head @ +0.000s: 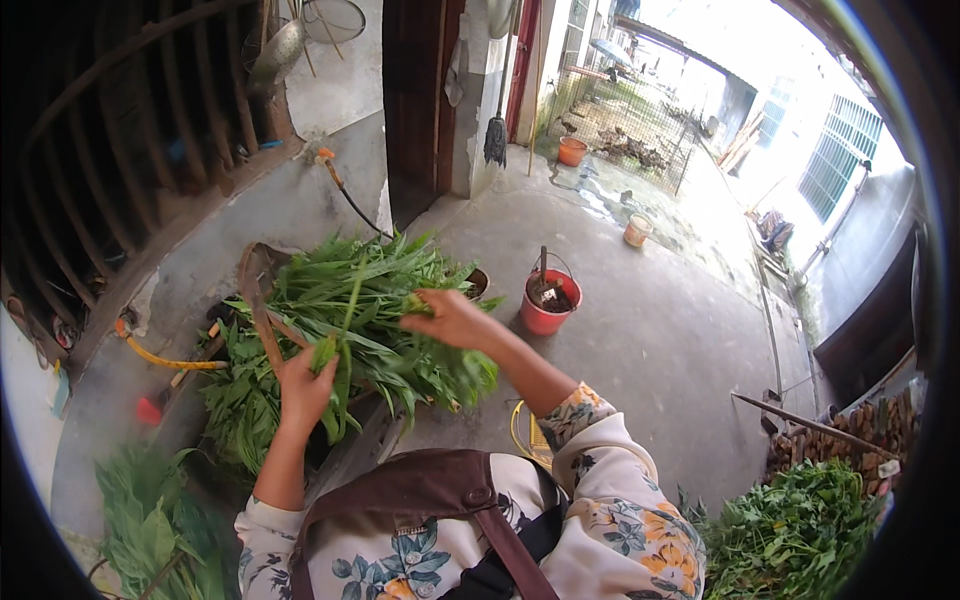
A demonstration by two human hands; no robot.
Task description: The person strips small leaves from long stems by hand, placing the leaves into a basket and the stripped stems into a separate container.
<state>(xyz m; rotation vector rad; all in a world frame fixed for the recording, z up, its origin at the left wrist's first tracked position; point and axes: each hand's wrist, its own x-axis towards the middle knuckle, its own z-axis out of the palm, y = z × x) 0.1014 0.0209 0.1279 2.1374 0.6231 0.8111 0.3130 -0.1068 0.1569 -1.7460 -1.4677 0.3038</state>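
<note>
My left hand grips a leafy green stalk that stands up from the fist. Right beside that fist is the lower end of a curved brown strip; whether it is wood or rusty metal I cannot tell. My right hand pinches a bit of greenery at its fingertips, over the right part of a large heap of long-leaved greens. The heap hides most of what it lies on.
A red bucket with a handled tool inside stands right of the heap. More greens lie at lower left and lower right, the latter by stacked firewood. A yellow hose runs from the wall. A yellow stool is partly hidden.
</note>
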